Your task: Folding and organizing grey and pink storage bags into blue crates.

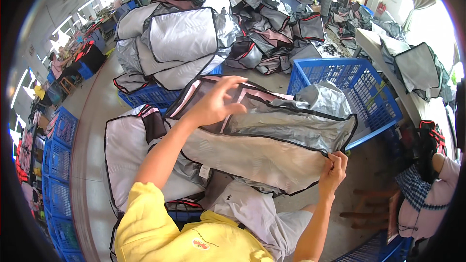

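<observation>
A silver-lined fabric storage bag (pixel 252 153) with black-bound edges stretches across in front of me, its long opening facing up. My right hand (pixel 333 171) pinches the black edge at the bag's right corner. Above the bag's left part, my left hand (pixel 218 103) is raised with fingers apart, holding nothing. Near that hand lies a dark mesh panel with pink parts (pixel 196 98). Crumpled silver lining (pixel 325 101) bulges at the far right end. Another pale grey bag with black piping (pixel 128 150) lies to the left, partly under this one.
A blue plastic crate (pixel 374 99) stands at the right, beyond the bag. Large heaps of similar bags (pixel 182 34) rise ahead. Stacked blue crates (pixel 60 165) line the left. A person in pink (pixel 429 199) sits close at the right; a wooden stool (pixel 371 208) is beside them.
</observation>
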A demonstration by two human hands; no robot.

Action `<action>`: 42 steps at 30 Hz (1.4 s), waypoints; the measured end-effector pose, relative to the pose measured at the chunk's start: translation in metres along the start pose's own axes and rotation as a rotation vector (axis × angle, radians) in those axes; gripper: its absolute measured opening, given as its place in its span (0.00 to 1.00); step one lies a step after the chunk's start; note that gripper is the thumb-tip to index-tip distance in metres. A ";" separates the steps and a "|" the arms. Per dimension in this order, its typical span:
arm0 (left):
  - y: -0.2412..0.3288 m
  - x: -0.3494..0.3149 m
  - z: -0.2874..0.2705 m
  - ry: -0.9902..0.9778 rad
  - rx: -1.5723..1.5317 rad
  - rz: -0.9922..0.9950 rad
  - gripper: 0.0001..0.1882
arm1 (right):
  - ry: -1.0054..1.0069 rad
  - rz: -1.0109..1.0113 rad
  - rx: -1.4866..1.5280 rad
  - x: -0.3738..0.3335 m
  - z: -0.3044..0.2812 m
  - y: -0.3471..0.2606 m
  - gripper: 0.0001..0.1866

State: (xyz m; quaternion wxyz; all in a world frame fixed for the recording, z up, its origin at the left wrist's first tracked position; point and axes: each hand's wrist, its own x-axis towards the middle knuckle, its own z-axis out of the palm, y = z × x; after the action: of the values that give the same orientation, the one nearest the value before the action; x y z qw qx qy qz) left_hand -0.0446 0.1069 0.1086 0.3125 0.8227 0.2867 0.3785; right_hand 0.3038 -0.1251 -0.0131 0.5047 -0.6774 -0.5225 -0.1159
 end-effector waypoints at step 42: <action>0.064 -0.150 0.144 -0.391 0.468 0.642 0.28 | 0.292 0.841 0.377 -0.078 -0.096 0.012 0.13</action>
State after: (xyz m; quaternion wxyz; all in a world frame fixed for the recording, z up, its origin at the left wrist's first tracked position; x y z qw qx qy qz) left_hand 0.0039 -0.0835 0.0141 0.0328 0.9748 0.0302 0.2186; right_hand 0.3162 -0.2479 -0.0293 0.6899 -0.7032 -0.1389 0.1013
